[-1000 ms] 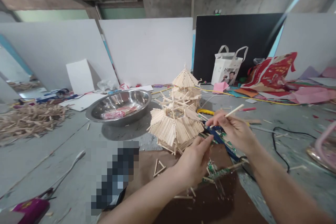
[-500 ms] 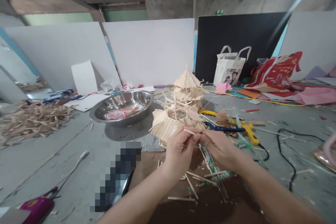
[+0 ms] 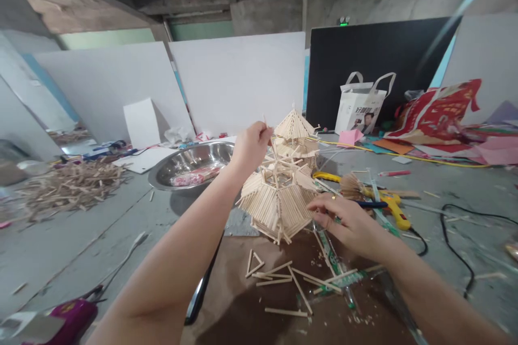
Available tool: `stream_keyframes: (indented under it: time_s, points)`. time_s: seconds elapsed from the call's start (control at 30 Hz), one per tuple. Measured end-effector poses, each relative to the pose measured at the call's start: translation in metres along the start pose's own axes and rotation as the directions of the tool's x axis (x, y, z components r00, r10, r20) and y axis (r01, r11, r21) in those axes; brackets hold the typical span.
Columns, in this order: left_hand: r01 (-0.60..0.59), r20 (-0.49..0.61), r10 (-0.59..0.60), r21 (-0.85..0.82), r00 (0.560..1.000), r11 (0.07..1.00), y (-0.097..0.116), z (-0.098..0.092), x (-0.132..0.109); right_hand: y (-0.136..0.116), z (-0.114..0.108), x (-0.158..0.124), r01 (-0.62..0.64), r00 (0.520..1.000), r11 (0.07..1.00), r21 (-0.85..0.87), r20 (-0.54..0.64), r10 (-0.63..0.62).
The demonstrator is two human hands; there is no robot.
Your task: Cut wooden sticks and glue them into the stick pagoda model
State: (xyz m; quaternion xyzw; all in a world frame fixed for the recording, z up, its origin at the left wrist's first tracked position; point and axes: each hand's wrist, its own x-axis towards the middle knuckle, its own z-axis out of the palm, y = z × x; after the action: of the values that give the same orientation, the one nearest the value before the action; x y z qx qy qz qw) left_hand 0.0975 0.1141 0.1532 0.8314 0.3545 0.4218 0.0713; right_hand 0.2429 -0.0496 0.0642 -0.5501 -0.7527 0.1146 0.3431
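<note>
My left hand (image 3: 251,145) is raised over the near wooden-stick model (image 3: 279,202), its fingertips pinched on a thin wooden stick (image 3: 264,118) whose tip pokes up past them. The model has a several-sided sloping roof of sticks laid side by side, with a spoked stick frame on top. Beside the roof's right edge rests my right hand (image 3: 343,221), fingers bent and apart with nothing seen in them; whether it touches the roof I cannot tell. Behind stands a second stick model (image 3: 295,126) with a pointed roof. Loose sticks (image 3: 286,312) lie on the brown sheet (image 3: 238,329) in front.
A steel basin (image 3: 162,175) holding a wrapped packet sits left, near a stick pile (image 3: 76,183). Right are a yellow glue gun (image 3: 394,210), its black cord (image 3: 457,259) and a white bag (image 3: 360,105). A purple tool (image 3: 75,321) lies front left.
My hands have parted. The left has risen up and left to the top of the near model with the stick; the right has moved slightly right, beside the roof. The view has shifted a little.
</note>
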Motion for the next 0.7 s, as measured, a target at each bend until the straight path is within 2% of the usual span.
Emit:
stream_keyframes:
  time_s: [0.17,0.57,0.7]
  points:
    - [-0.023,0.026,0.021,0.058,0.999,0.998,-0.006,0.01,0.004,-0.002,0.0,0.001,-0.005,1.0,1.0,-0.021,0.03,0.006]
    - [0.047,0.089,-0.04,-0.078,0.995,0.996,-0.009,0.018,0.012,-0.003,0.0,0.0,-0.033,0.996,0.998,-0.05,0.085,0.037]
    - [0.072,0.167,-0.054,-0.1,0.984,0.992,-0.012,0.02,0.012,-0.002,0.0,0.001,-0.038,0.994,0.997,-0.072,0.099,0.045]
